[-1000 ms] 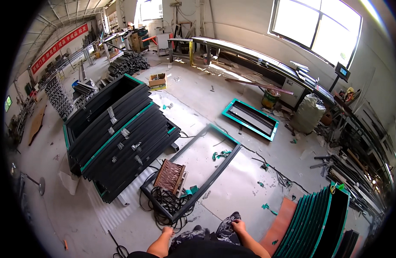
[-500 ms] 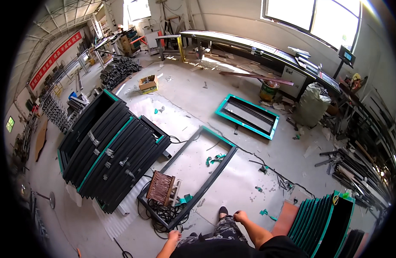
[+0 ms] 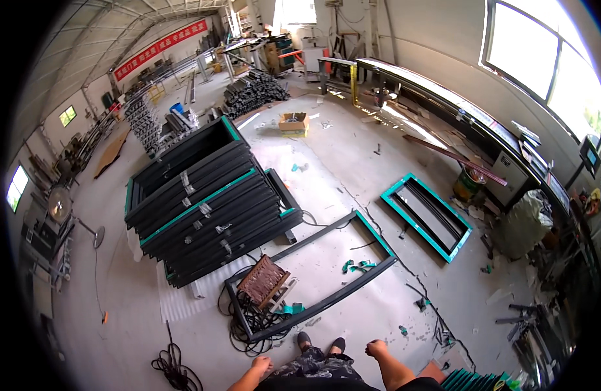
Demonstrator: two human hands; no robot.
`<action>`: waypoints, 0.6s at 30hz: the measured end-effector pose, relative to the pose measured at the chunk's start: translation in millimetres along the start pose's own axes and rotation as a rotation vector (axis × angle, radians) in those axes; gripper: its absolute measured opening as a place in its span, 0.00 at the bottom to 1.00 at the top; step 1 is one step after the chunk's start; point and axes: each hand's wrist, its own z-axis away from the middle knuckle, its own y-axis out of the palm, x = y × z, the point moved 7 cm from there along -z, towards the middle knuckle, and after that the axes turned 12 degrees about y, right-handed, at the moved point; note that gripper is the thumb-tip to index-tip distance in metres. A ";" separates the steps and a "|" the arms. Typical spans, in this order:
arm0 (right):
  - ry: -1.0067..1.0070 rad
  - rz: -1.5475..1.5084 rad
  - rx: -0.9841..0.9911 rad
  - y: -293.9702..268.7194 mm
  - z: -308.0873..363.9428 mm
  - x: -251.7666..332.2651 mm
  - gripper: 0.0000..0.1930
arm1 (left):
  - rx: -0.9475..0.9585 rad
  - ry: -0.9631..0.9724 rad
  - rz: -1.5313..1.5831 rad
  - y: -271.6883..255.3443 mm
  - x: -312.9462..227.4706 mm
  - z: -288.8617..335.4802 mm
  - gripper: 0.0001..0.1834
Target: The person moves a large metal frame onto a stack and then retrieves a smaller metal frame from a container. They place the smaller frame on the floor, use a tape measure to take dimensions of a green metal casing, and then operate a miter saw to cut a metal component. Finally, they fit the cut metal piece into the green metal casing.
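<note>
My left hand (image 3: 262,365) hangs low in front of me with its fingers curled in, and nothing shows in it. Off to the right, my right hand (image 3: 377,349) is also loosely closed, with no object visible in it. Neither hand touches anything. Just ahead of my feet lies a large dark rectangular frame (image 3: 330,302) with green tape on its far end. Near its left end is a small stool (image 3: 264,280) with a brown woven seat, among loops of black cable (image 3: 251,326). The left hand is nearest to that cable.
A tall stack of dark frames (image 3: 209,225) stands to the left. A green-edged frame (image 3: 440,201) lies flat at the right. Farther off are a cardboard box (image 3: 293,124), a long workbench (image 3: 437,98) and a full sack (image 3: 522,225). Green-edged panels (image 3: 473,380) stand at lower right.
My view has turned left, so the scene shifts rightward and the right-hand panels drop mostly out of sight. Both feet now show. My right hand has moved farther out from my leg.
</note>
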 end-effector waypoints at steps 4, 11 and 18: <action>-0.053 0.009 0.053 14.7 7.0 26.3 0.07 | -0.198 -0.089 0.062 -17.9 13.7 2.7 0.09; -0.031 -0.001 0.054 15.8 27.0 28.7 0.07 | 0.029 0.007 -0.296 24.8 -5.6 -30.7 0.12; 0.043 0.150 -0.073 -41.9 4.8 -5.9 0.05 | -0.015 0.277 0.048 59.8 -86.7 -63.2 0.11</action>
